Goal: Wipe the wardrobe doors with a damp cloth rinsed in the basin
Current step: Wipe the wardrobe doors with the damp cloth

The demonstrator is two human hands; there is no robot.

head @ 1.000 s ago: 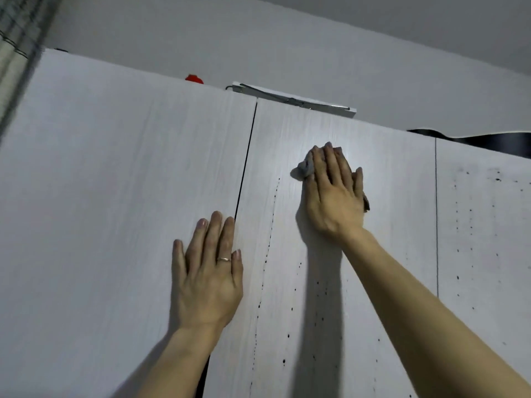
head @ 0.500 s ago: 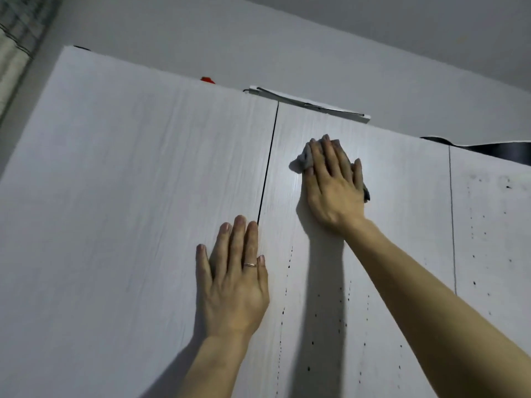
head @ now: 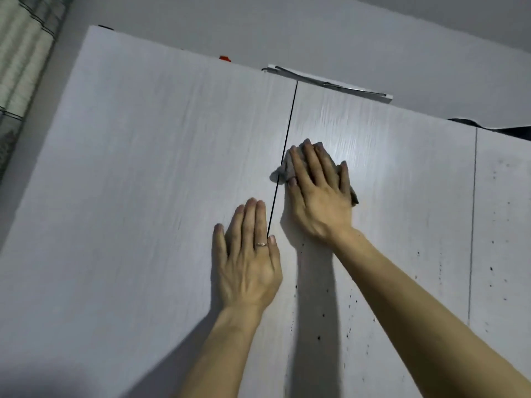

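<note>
**Hidden and cut off**

Most of cloth (head: 283, 171) lies under right hand (head: 319, 196), just right of door gap (head: 286, 139); only grey edges show. Gap's lower run sits behind left hand (head: 248, 262). Small red object (head: 225, 58), up-left of gap: unidentifiable. Far right of gap, dark shape (head: 502, 129) cut by picture edge.

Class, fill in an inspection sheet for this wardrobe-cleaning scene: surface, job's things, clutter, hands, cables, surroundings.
Surface: pale wood-grain wardrobe doors; dark specks lower down.
Job's things: crumpled grey cloth beside the gap between two doors.
Clutter: small red object and flat white strip on top.
Hands: left hand flat on a door; right hand presses the cloth.
Cables: nothing seen.
Surroundings: grey wall, striped curtain.
</note>
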